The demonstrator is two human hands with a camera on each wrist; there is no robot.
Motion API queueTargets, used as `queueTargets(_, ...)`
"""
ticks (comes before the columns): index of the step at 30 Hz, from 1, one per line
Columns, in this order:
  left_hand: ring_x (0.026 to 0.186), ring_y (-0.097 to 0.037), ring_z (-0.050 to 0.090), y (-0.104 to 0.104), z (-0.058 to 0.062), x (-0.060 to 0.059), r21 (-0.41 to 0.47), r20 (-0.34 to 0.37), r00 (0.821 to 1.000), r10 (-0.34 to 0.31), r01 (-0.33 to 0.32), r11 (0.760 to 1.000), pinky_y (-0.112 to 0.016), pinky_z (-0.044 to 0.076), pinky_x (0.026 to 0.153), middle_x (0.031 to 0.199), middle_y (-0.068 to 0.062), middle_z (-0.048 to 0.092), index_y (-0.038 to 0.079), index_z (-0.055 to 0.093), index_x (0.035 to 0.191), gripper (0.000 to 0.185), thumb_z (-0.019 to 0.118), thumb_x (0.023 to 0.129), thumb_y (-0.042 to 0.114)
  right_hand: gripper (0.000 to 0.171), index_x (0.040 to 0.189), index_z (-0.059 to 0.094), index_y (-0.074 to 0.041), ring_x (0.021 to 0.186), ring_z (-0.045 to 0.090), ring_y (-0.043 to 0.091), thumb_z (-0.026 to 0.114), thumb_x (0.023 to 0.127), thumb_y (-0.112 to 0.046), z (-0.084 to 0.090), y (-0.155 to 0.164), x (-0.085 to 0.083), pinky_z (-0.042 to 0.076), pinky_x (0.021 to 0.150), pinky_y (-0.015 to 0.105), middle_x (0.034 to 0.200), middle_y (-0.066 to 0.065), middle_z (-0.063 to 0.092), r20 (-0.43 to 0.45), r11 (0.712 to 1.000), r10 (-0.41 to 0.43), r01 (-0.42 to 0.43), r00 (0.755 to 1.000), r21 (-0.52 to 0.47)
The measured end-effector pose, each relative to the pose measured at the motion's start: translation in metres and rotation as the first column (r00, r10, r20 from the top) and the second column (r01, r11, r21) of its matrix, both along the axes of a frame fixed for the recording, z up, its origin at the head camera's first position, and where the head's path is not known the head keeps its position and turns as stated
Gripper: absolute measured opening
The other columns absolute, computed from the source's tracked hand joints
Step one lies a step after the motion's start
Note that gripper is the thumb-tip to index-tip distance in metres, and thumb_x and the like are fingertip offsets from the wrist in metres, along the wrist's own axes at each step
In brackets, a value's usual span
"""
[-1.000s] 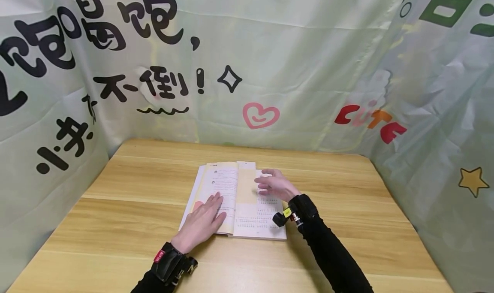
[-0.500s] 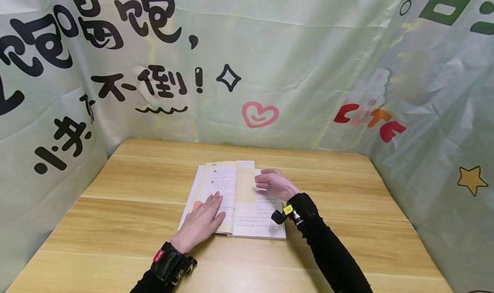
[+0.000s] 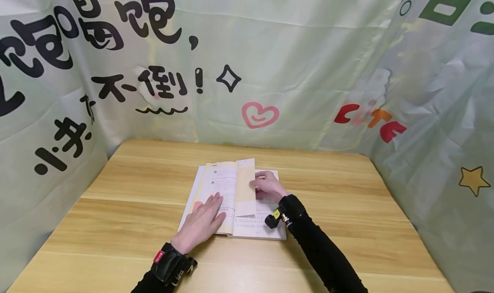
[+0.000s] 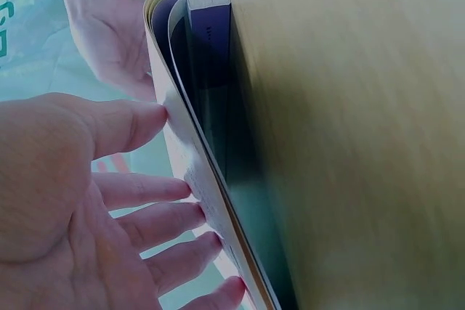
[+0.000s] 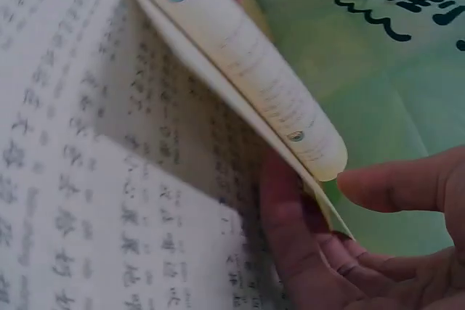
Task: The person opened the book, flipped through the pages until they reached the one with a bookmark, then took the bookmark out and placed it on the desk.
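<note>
An open book (image 3: pixel 247 231) lies on the table, printed pages up. My left hand (image 3: pixel 200 222) rests on its left page with fingers spread; in the left wrist view the fingertips (image 4: pixel 192 214) touch the page near its curved outer edge. A narrow pale bookmark (image 3: pixel 245 190), cream in the middle with a small dot at its top, stands tilted up from the right page beside the fold. My right hand (image 3: pixel 270 185) holds its right edge. In the right wrist view the thumb (image 5: pixel 396 186) is on one side of the lifted bookmark and the fingers (image 5: pixel 287 212) are on the other.
The wooden table (image 3: pixel 339 198) stretches around the book on all sides. Behind it hangs a pale green cloth (image 3: pixel 301 70) with printed writing, a heart and a star. A camera on the right wrist (image 3: pixel 272 220) hangs close over the right page.
My right hand has moved left and down to the bookmark and taken its right edge. The bookmark has risen from flat to tilted. My left hand has stayed in place.
</note>
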State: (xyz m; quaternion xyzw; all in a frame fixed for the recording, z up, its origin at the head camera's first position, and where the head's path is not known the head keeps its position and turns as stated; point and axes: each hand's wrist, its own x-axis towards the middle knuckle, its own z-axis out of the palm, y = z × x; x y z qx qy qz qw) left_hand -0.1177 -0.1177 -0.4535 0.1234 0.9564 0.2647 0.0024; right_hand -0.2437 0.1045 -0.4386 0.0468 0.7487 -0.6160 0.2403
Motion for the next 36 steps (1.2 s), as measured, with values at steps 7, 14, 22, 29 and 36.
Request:
queueTargets(7,0.148,-0.036,0.040,0.000,-0.001,-0.001,-0.002,0.002,1.000,-0.002,0.002,1.000,-0.067,0.049,0.102,0.160,-0.016,0.040,0.002,0.047,0.149,0.055,0.054,0.103,0.031,0.046,0.133,0.045,0.009,0.073,0.064,0.014,0.061,0.092,-0.004,-0.008,-0.006,0.000,0.057,0.061,0.025,0.103,0.017,0.068,-0.111,0.994,0.002,0.010,0.994,0.105)
queueTargets(14,0.149,-0.036,0.039,0.001,-0.001,-0.001,-0.001,0.014,1.000,0.003,-0.003,1.000,-0.068,0.047,0.104,0.160,-0.016,0.040,0.002,0.046,0.149,0.055,0.054,0.103,0.031,0.045,0.133,0.046,0.009,0.069,0.063,0.013,0.061,0.092,-0.004,-0.010,-0.007,0.001,0.057,0.061,0.024,0.088,0.006,0.063,-0.115,0.997,-0.002,0.011,0.993,0.076)
queueTargets(22,0.149,-0.036,0.039,0.001,-0.002,-0.001,0.003,0.017,1.000,-0.001,0.001,1.000,-0.068,0.046,0.106,0.161,-0.016,0.039,0.002,0.046,0.150,0.055,0.054,0.103,0.031,0.044,0.132,0.047,0.009,0.066,0.062,0.011,0.062,0.092,-0.003,-0.013,-0.005,0.000,0.055,0.057,0.023,0.083,0.003,0.061,-0.122,0.997,0.005,0.004,0.993,0.080)
queueTargets(29,0.149,-0.036,0.039,0.001,-0.002,-0.001,0.003,0.017,1.000,-0.003,0.003,1.000,-0.067,0.046,0.106,0.160,-0.017,0.040,0.002,0.046,0.149,0.055,0.054,0.103,0.031,0.042,0.131,0.049,0.008,0.066,0.062,0.010,0.062,0.092,-0.002,-0.013,-0.002,0.000,0.054,0.056,0.022,0.086,0.003,0.062,-0.130,0.997,-0.003,0.014,0.992,0.082)
queueTargets(36,0.148,-0.036,0.040,0.001,-0.001,0.000,0.007,0.012,1.000,0.003,-0.003,1.000,-0.068,0.047,0.105,0.160,-0.016,0.040,0.002,0.046,0.149,0.055,0.054,0.103,0.031,0.042,0.131,0.049,0.008,0.068,0.062,0.009,0.062,0.093,-0.002,-0.010,0.009,0.001,0.054,0.058,0.021,0.094,0.008,0.068,-0.127,0.997,-0.020,0.029,0.992,0.069)
